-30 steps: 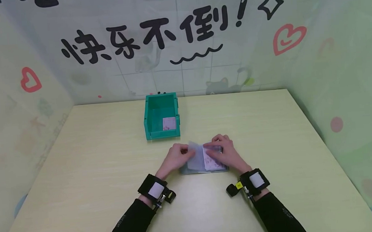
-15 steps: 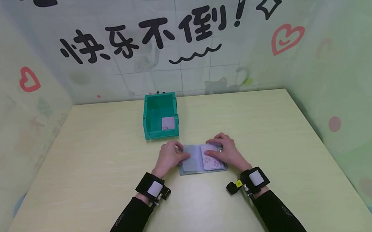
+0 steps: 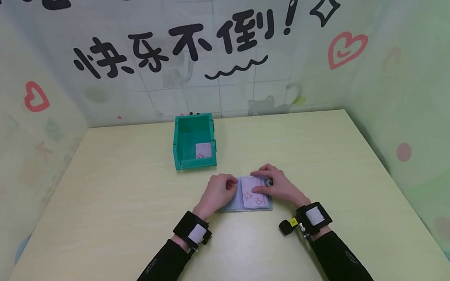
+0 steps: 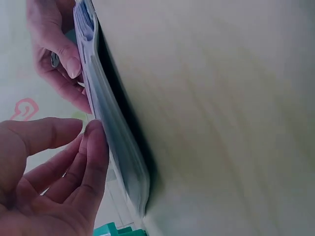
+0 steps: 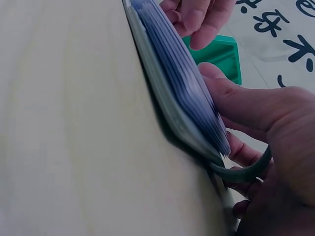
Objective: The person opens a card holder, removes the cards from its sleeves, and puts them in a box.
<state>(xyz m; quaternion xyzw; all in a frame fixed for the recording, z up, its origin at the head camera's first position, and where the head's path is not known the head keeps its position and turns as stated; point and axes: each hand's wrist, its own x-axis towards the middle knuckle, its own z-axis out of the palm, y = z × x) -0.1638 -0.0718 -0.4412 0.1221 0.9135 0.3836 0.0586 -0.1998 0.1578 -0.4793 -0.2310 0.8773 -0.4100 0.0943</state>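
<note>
A small card album [image 3: 253,196] with clear, pale blue sleeves lies open on the table, seen edge-on in both wrist views. Its right side carries a thick stack of sleeves [image 5: 179,78], the top one showing a pink-white card. My left hand [image 3: 219,192] is over the left page; in the left wrist view a fingertip touches the page, thumb slightly apart, nothing pinched. My right hand [image 3: 279,185] holds the album's right side, thumb on the top sleeve and fingers around the far right edge. Near those fingers a dark green strap [image 5: 241,173] loops out from the cover.
Behind the album stands a green bin [image 3: 195,163] with a pinkish card [image 3: 203,150] inside. The pale wooden table [image 3: 108,199] runs back to a printed backdrop [image 3: 141,94], with printed panels at either side.
A clear sleeve, raised in my left fingers a second ago, was laid onto the left side. My left hand then let go and moved back right. My right hand stays at the album's right edge.
</note>
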